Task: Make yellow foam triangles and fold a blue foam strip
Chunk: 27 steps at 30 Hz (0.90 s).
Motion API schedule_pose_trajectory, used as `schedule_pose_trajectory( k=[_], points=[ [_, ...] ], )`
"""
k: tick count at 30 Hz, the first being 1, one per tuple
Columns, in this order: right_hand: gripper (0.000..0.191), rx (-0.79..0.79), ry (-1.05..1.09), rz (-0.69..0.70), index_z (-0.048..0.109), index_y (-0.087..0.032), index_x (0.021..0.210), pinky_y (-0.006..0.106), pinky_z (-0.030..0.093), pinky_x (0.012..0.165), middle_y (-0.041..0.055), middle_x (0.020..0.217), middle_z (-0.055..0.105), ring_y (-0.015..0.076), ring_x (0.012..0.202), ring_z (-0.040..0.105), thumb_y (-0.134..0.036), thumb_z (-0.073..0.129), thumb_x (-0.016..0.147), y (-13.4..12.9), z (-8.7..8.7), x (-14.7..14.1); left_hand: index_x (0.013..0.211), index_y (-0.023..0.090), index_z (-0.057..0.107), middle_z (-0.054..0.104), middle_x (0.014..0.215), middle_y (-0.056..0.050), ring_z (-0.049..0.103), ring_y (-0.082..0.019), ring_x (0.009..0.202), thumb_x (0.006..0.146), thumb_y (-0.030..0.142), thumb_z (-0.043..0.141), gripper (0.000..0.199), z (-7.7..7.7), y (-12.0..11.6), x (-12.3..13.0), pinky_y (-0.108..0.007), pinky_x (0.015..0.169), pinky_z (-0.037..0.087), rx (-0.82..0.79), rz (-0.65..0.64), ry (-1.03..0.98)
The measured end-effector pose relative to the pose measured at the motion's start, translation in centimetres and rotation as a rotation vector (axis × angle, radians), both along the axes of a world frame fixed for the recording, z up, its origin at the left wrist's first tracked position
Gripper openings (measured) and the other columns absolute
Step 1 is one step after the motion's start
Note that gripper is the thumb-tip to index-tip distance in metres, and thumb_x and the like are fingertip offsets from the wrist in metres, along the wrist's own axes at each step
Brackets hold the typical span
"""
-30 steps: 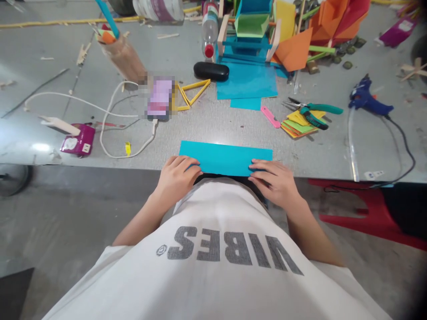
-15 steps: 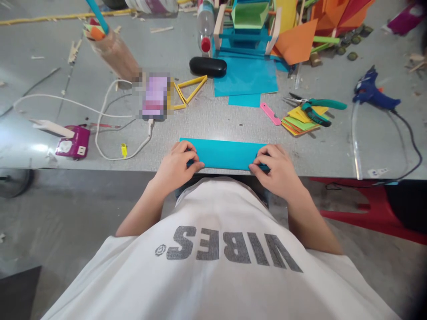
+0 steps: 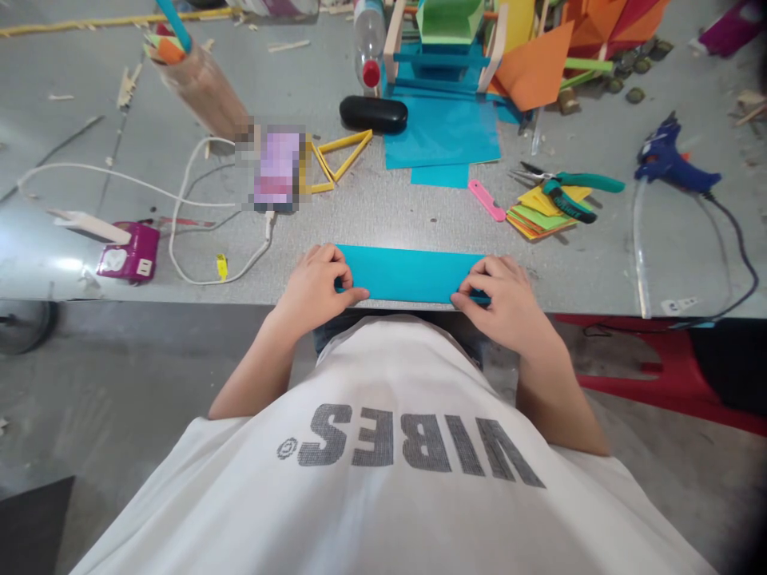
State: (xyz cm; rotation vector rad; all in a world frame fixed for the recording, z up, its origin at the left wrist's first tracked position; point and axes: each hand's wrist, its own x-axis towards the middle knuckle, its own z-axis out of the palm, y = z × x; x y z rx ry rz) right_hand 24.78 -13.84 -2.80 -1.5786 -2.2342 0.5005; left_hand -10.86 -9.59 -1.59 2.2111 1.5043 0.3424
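Note:
A blue sheet of paper (image 3: pixel 408 273) lies lengthwise at the table's front edge, its near long edge looking folded or rolled. My left hand (image 3: pixel 323 281) is closed on its left end, thumb along the near edge and fingers curled over the top. At the other end my right hand (image 3: pixel 496 295) pinches the same near edge between thumb and fingers. The paper's two ends are partly hidden under my hands.
Beyond the paper lie a pink cutter (image 3: pixel 486 200), pliers (image 3: pixel 566 192) on coloured paper slips (image 3: pixel 539 222), and a black case (image 3: pixel 372 115). A blue glue gun (image 3: pixel 674 160) is at right. A phone (image 3: pixel 279 168) with a white cable (image 3: pixel 252 267) is at left.
Both hands keep hold of the blue paper. The fingers of my left hand have shifted slightly, and the right hand sits a little further right.

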Motion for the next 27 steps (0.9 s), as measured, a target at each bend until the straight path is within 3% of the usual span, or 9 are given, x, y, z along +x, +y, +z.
schedule_pose_trajectory(
  k=[11, 17, 22, 25, 27],
  points=[
    [0.022, -0.057, -0.047, 0.001, 0.067, -0.024, 0.084, 0.053, 0.045, 0.098, 0.0096, 0.108, 0.066, 0.0330, 0.109, 0.057, -0.036, 0.071, 0.103, 0.4, 0.6, -0.1, 0.087, 0.023, 0.072, 0.066, 0.116, -0.008, 0.063, -0.033, 0.122, 0.097, 0.037, 0.085, 0.022, 0.1, -0.1, -2.5, -0.060, 0.115, 0.044, -0.019, 0.036, -0.005],
    [0.022, -0.063, -0.048, 0.011, 0.068, -0.025, 0.084, 0.052, 0.044, 0.098, 0.0091, 0.107, 0.067, 0.0319, 0.108, 0.058, -0.036, 0.072, 0.102, 0.5, 0.6, 0.1, 0.101, 0.025, 0.078, 0.070, 0.121, -0.009, 0.067, -0.031, 0.119, 0.105, 0.030, 0.072, 0.009, -0.5, -0.1, -4.2, -0.058, 0.111, 0.046, 0.021, -0.053, -0.061],
    [0.023, -0.020, -0.040, 0.009, 0.067, -0.025, 0.084, 0.051, 0.044, 0.097, 0.0083, 0.106, 0.067, 0.0307, 0.107, 0.058, -0.037, 0.072, 0.103, 0.5, 0.3, 0.1, 0.108, 0.028, 0.083, 0.078, 0.126, -0.010, 0.072, -0.030, 0.123, 0.108, 0.017, 0.057, 0.028, -0.6, -0.6, -5.1, -0.055, 0.111, 0.049, 0.158, -0.145, -0.019],
    [0.023, -0.001, -0.043, 0.014, 0.067, -0.025, 0.085, 0.051, 0.045, 0.097, 0.0084, 0.107, 0.067, 0.0308, 0.107, 0.058, -0.037, 0.072, 0.104, 0.4, 0.1, 0.2, 0.109, 0.031, 0.086, 0.082, 0.135, -0.010, 0.073, -0.033, 0.128, 0.105, 0.009, 0.052, 0.041, -0.6, -2.3, -4.3, -0.062, 0.115, 0.047, 0.284, -0.169, 0.110],
    [0.022, 0.008, -0.042, 0.023, 0.068, -0.025, 0.086, 0.050, 0.045, 0.097, 0.0089, 0.108, 0.068, 0.0312, 0.107, 0.059, -0.037, 0.071, 0.104, 0.4, 0.1, 0.2, 0.117, 0.032, 0.086, 0.084, 0.136, -0.010, 0.074, -0.033, 0.132, 0.106, 0.010, 0.053, 0.041, -0.8, -3.6, -3.2, -0.062, 0.117, 0.050, 0.267, -0.177, 0.121]
  ],
)
